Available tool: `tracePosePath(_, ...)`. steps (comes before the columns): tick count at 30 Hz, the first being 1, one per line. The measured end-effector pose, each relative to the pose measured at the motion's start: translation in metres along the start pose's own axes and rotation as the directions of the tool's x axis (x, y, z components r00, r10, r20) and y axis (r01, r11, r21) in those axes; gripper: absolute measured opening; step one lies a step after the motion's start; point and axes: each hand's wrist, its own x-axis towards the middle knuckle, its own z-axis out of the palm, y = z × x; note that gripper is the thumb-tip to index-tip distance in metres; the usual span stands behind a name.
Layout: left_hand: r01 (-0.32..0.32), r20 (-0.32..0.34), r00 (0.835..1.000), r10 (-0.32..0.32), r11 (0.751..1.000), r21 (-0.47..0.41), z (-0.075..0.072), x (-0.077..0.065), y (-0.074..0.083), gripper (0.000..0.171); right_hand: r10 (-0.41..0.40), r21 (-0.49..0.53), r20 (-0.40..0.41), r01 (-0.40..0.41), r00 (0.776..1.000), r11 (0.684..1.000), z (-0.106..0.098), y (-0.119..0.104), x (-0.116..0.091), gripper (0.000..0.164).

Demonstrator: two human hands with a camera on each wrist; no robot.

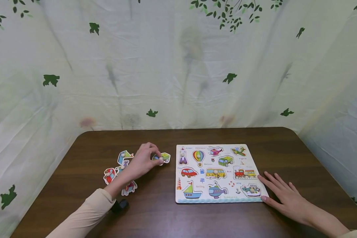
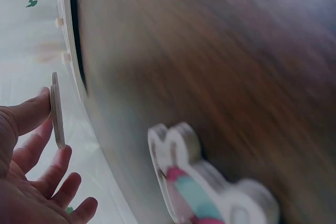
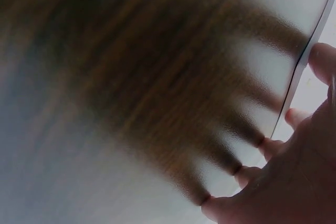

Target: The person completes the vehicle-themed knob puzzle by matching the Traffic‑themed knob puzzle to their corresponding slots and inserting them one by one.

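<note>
My left hand [image 1: 142, 162] pinches a puzzle piece with a green vehicle on it [image 1: 166, 157] between thumb and fingers, left of the puzzle board. Edge-on in the left wrist view, the piece [image 2: 56, 111] is held above the table. The white puzzle board [image 1: 206, 199] shows vehicle pictures such as a balloon, a bus, a train and a sailboat. With fingers spread, my right hand [image 1: 288, 200] rests at the board's right edge, the thumb at its near corner. In the right wrist view the fingertips [image 3: 212, 206] touch the table and the thumb meets the board's edge.
Several loose puzzle pieces [image 1: 109, 176] lie in a cluster on the brown table [image 1: 154, 215], partly hidden under my left forearm. One piece [image 2: 205, 192] looms close in the left wrist view. A leaf-patterned curtain [image 1: 166, 66] hangs behind the table.
</note>
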Motion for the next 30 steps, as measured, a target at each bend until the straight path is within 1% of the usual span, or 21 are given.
tracePosePath(4,-0.029,-0.005,1.0,0.029,1.0,-0.01,0.004,0.003,0.007,0.014,-0.001,-0.003,-0.001,0.001,1.0,1.0,0.0,0.001,0.0,0.067)
tracePosePath(14,-0.03,0.04,0.999,0.032,0.999,-0.042,0.018,0.014,0.021,0.015,-0.002,0.009,-0.006,0.002,1.0,1.0,0.0,0.001,-0.001,0.066)
tracePosePath(20,-0.044,0.047,0.998,0.046,0.998,-0.046,0.026,0.022,0.028,0.016,-0.011,0.006,-0.011,0.011,1.0,1.0,0.001,0.002,-0.001,0.067)
tracePosePath(26,-0.029,0.061,0.998,0.033,0.998,-0.062,0.033,0.03,0.042,0.015,0.006,0.003,0.008,-0.006,1.0,1.0,0.001,0.001,0.0,0.067)
tracePosePath(30,-0.034,0.07,0.997,0.038,0.997,-0.063,0.04,0.037,0.054,0.014,0.007,0.001,0.01,-0.007,1.0,1.0,0.0,0.001,-0.001,0.067)
